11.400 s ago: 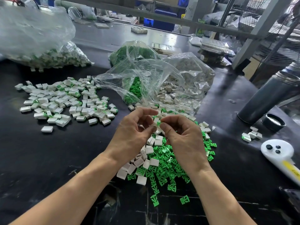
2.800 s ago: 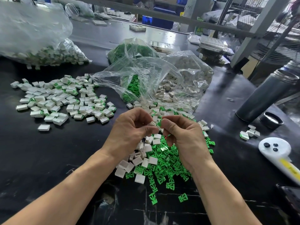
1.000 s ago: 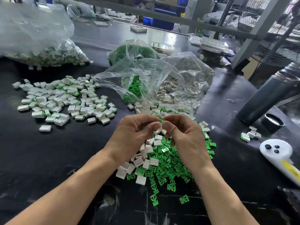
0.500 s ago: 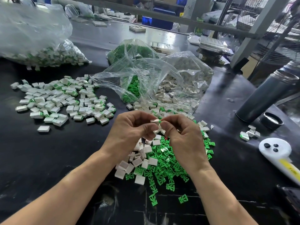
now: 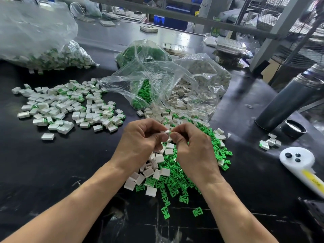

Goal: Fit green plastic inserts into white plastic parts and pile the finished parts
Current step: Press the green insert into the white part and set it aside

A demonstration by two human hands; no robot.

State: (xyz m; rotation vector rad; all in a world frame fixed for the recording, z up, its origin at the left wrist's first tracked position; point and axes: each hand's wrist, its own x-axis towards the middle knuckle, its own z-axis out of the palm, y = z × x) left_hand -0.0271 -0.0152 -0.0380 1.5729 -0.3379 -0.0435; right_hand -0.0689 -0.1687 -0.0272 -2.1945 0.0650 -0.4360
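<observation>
I look down on a glossy black worktable (image 5: pixel 52 172), scuffed near its front edge. A grey metal rail (image 5: pixel 175 14) crosses behind it, grey shelving uprights (image 5: pixel 273 32) stand at right, and blue crates (image 5: pixel 173 21) sit beyond. Light reflects off the far tabletop.

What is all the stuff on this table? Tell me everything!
Finished parts: a big pile, white with green, table's left.
Loose green inserts: many, green, under the hands.
Loose white parts: many, white, beside the inserts.
Clear bags: three at least, holding green and white pieces, at the back.
Metal flask: one, grey, right side.
Flask cap: one, black, beside the flask.
Small heap of parts: a few, white, right.
White handle with buttons: one, white, far right.
Table: one, black.
Left hand: pinching a white part.
Right hand: pinching the same part.
</observation>
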